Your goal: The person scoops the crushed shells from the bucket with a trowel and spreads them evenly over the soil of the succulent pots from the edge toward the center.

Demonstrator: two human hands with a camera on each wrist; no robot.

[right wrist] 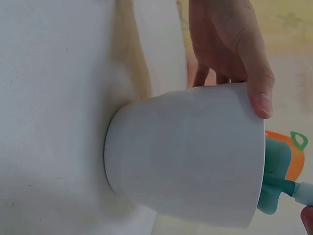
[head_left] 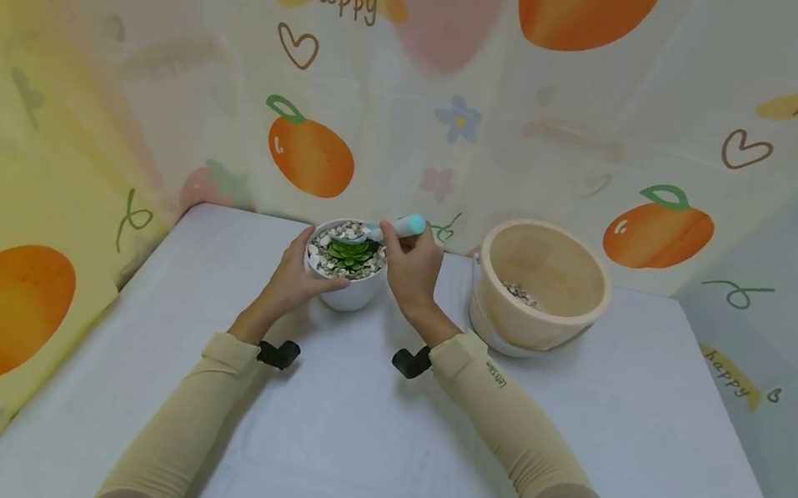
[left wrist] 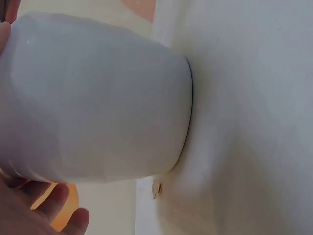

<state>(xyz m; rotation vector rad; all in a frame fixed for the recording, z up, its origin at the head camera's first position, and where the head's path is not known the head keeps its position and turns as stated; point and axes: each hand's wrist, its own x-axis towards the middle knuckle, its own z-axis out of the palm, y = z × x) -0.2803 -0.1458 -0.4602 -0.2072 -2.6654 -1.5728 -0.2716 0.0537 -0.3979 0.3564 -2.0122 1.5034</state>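
Observation:
A white flowerpot [head_left: 349, 295] stands upright on the table, holding a green succulent [head_left: 351, 254] ringed by pale pebbles [head_left: 319, 259]. My left hand [head_left: 289, 278] grips the pot at its left side, thumb across the near rim, as the right wrist view also shows. My right hand [head_left: 413, 272] holds a small trowel by its pale handle, which has a light blue end [head_left: 414, 224]. The trowel's teal blade [right wrist: 275, 159] is over the pot's rim, beside the succulent; how far it reaches into the pebbles is unclear.
Right of the pot stands a beige bucket [head_left: 538, 330] with some pebbles [head_left: 520, 294] at its bottom. One small stone [left wrist: 156, 189] lies on the white-covered table [head_left: 343, 444] near the pot's base. A patterned curtain [head_left: 398, 139] hangs close behind.

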